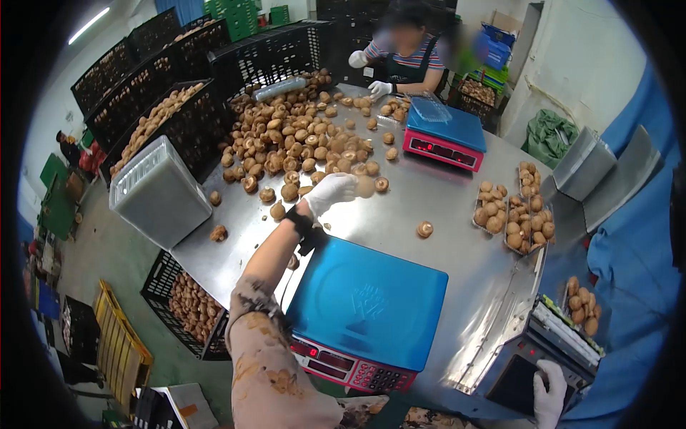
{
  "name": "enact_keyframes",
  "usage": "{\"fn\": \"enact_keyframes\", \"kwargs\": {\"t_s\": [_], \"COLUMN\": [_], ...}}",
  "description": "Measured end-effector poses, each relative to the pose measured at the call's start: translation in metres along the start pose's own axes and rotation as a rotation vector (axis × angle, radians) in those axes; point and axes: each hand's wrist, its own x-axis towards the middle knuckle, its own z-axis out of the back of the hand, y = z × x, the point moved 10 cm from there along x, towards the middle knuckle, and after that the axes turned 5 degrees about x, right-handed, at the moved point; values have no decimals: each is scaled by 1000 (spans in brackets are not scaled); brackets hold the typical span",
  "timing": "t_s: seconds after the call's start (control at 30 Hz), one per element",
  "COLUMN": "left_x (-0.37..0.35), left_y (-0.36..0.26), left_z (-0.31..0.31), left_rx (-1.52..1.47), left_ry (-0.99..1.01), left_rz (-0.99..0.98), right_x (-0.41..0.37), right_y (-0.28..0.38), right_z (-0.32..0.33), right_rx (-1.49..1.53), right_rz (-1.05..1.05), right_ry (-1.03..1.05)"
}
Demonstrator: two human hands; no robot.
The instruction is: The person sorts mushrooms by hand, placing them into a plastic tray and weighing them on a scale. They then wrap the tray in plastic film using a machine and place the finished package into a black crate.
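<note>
My left hand (331, 194), in a white glove, reaches over the steel table at the near edge of a heap of brown mushrooms (289, 136). Its fingers are closed at a pale, blurred mushroom (365, 187). Below that arm stands a scale with a blue top (371, 293) and a red display panel, its platform bare. My right hand (549, 397), also gloved, is low at the right over the dark front of a wrapping machine (525, 382). The thumb and fingers are apart, and I see nothing in them. A single mushroom (425, 229) lies beyond the scale.
Opposite, a co-worker (411, 53) in white gloves stands by a second blue scale (446, 129) with a clear tray on it. Filled mushroom trays (525, 223) sit at right, another pack (582, 307) beyond the machine. Stacked empty trays (158, 189) and black crates (189, 114) stand left.
</note>
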Motion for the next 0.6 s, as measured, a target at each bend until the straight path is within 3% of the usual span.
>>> {"fn": "enact_keyframes", "kwargs": {"t_s": [0.07,0.13,0.27,0.33,0.4,0.53,0.6], "left_x": [-28,-57,-116,-144,-154,-185,-199], "left_y": [-29,-61,-95,-90,-84,-70,-57], "left_z": [-44,-97,-184,-228,-251,-312,-341], "left_rx": [-109,-245,-219,-290,-76,67,23], "left_ry": [119,275,463,568,577,632,644], "left_rz": [-12,-38,-47,119,51,10,145], "right_x": [-2,20,48,56,61,56,48], "right_y": [-32,1,52,67,80,87,83], "right_z": [-22,-27,-43,-45,-42,-39,-37], "right_rx": [164,247,211,274,303,259,308], "right_rz": [-160,-102,180,288,340,396,465], "right_ry": [40,38,72,19,-21,-76,-36]}}
